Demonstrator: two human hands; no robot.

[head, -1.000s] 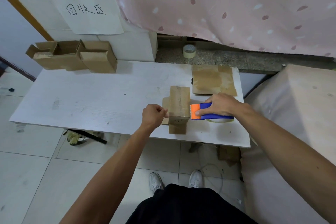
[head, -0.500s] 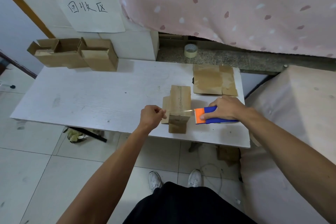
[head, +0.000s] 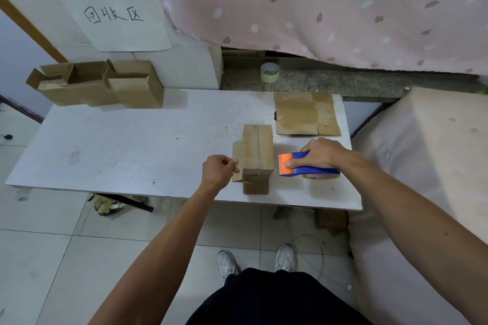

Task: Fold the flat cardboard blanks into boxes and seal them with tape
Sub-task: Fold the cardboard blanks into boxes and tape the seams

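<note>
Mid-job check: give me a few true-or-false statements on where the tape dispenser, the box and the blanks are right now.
The right hand grips the tape dispenser. True.
The tape dispenser sits on top of the box. False: it is beside the box, to its right.
A tape roll stands on the ledge behind the table. True.
The flat blanks lie at the table's left end. False: they lie at its far right corner.

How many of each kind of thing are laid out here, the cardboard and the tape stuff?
Open folded boxes, far left: 3, as far as I can tell
Box being taped: 1
Pile of flat blanks: 1 (sheets cannot be counted)
Tape dispenser: 1
Loose tape roll: 1
Total: 7
</note>
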